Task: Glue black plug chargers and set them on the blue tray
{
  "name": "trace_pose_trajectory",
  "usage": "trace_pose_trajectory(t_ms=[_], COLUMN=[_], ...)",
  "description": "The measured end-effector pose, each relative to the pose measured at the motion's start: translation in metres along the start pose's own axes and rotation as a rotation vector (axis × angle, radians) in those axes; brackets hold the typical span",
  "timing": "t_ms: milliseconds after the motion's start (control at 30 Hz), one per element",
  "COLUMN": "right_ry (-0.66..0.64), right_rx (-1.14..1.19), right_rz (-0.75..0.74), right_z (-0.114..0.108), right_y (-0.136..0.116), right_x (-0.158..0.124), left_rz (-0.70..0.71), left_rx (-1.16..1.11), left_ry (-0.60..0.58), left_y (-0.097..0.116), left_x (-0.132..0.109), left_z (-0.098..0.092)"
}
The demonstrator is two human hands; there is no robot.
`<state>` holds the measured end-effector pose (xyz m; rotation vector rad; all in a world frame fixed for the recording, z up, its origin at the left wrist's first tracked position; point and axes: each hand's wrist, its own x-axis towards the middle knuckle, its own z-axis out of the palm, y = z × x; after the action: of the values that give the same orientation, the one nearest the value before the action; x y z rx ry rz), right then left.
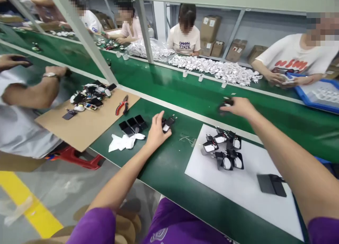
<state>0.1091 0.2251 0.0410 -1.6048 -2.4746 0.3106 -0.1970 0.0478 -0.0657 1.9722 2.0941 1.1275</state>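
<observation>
My left hand (pixel 156 133) is closed around a black plug adapter (pixel 168 123) with a white part in it, low over the green bench. Stretched out over the green belt, my right hand (pixel 240 106) grips a small black piece (pixel 226 104) with a light patch, blurred by motion. Left of my left hand lie several black open cases (pixel 133 124) and a crumpled white cloth or bag (pixel 123 141). Below my right arm, a cluster of black plug adapters (pixel 226 161) with white inserts stands on a white board (pixel 212 182).
A black folded piece (pixel 271 184) lies on the board's right side. To the left, a brown cardboard sheet (pixel 76 132) carries mixed parts (pixel 91 95) and pliers (pixel 122 105). Co-workers sit across the belt (pixel 169 77) by a white parts pile (pixel 215 68); another person's arm (pixel 39 90) is at left.
</observation>
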Motion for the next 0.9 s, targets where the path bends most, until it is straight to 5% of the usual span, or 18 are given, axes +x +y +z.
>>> trace_pose_trajectory(t_ms=[200, 300, 367, 500, 600, 767, 900], right_ry=[-0.273, -0.3, -0.299, -0.299, -0.225, 0.115, 0.213], right_rx=[0.006, 0.031, 0.041, 0.023, -0.02, 0.197, 0.449], right_rz=[-0.048, -0.07, -0.084, -0.111, -0.122, -0.166, -0.188], right_z=[0.042, 0.053, 0.052, 0.029, 0.003, -0.03, -0.03], right_y=[-0.131, -0.16, -0.166, -0.152, -0.124, -0.067, -0.037], right_x=[-0.012, -0.034, -0.046, -0.063, -0.084, -0.159, -0.226], left_rz=[0.122, 0.198, 0.245, 0.36, 0.466, 0.581, 0.609], left_rx=[0.101, 0.067, -0.019, -0.154, -0.109, 0.046, 0.11], left_ry=[0.195, 0.329, 0.272, -0.038, -0.146, -0.279, -0.349], left_y=[0.005, 0.033, 0.056, 0.097, 0.123, 0.163, 0.183], left_x=[-0.004, -0.031, -0.052, -0.076, -0.07, -0.041, -0.028], left_z=[-0.013, -0.021, -0.02, -0.006, 0.006, 0.028, 0.045])
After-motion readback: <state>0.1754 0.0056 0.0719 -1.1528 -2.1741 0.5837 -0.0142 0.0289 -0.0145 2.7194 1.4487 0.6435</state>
